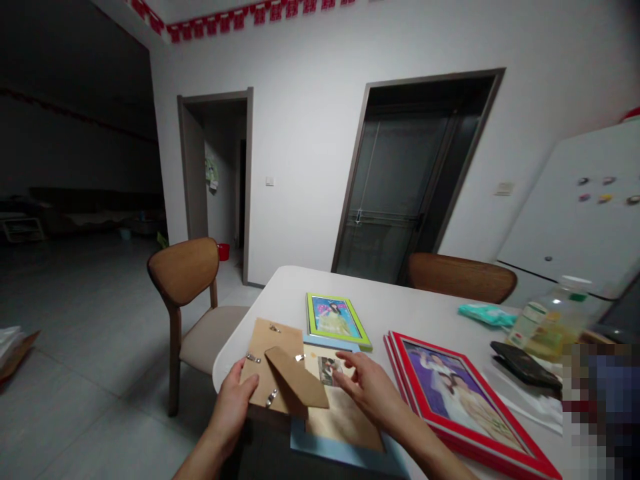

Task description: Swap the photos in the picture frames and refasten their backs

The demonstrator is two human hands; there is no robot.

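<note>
My left hand [234, 400] grips the left edge of a brown photo frame backing board [285, 340], thumb on top. The board is tilted, with metal clips and a fold-out stand flap [295, 377]. Beside and partly under it lies a light blue photo frame [345, 459], overhanging the table's front edge. A beige sheet with a small printed picture [327, 370] shows inside this frame. My right hand [370, 387] is over the sheet, fingers bent and apart, fingertips near the small picture; whether they touch it I cannot tell.
A green photo frame [364, 339] lies behind. Stacked red photo frames [407, 373] are at the right, near a black wallet-like item [525, 365], a large plastic bottle [560, 313] and a teal packet [487, 315]. Wooden chairs [185, 270] stand around the white table [285, 283].
</note>
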